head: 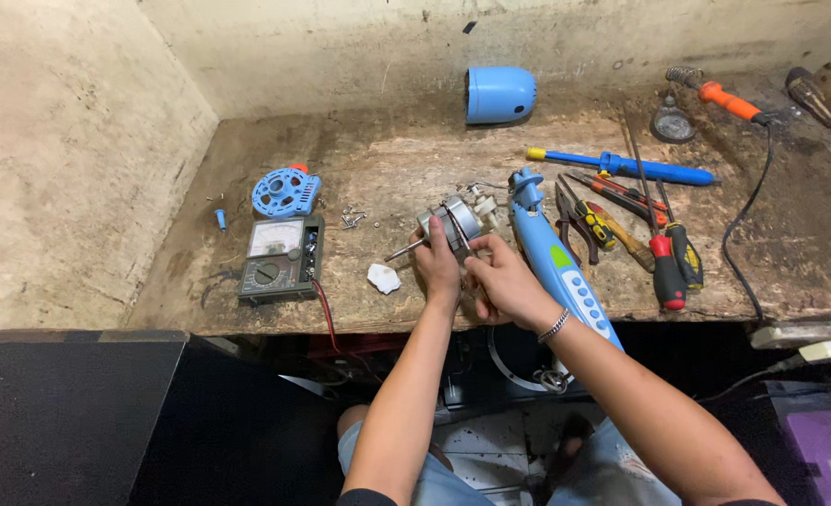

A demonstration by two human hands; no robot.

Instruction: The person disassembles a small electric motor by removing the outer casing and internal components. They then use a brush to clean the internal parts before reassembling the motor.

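Left hand (437, 264): at the centre of the frame, fingers closed around the motor (453, 223), holding it just above the table (415, 169).
Right hand (502, 279): just right of the left hand, fingers pinched at the motor's lower right side; a bracelet (554, 326) sits on the wrist.
Motor: small grey metal unit at the centre of the frame, shaft (402, 250) sticking out to the lower left, white plastic part on its upper right.
Fan neck (556, 262): long blue piece with a row of white buttons, lying just right of the hands and running toward the lower right over the table edge.
Meter (281, 259): dark analogue one at left centre, red lead trailing off the table edge.
Blue grille (285, 191): round, just above the meter.
Screws (353, 219): small scatter between the grille and the motor.
White scrap (384, 277): on the table just left of the left wrist.
Blue cap (499, 94): domed shell at top centre, against the wall.
Tools: blue pump (622, 167), pliers (575, 220) and red screwdriver (661, 253) lie right of centre; soldering iron (727, 100) at the upper right.
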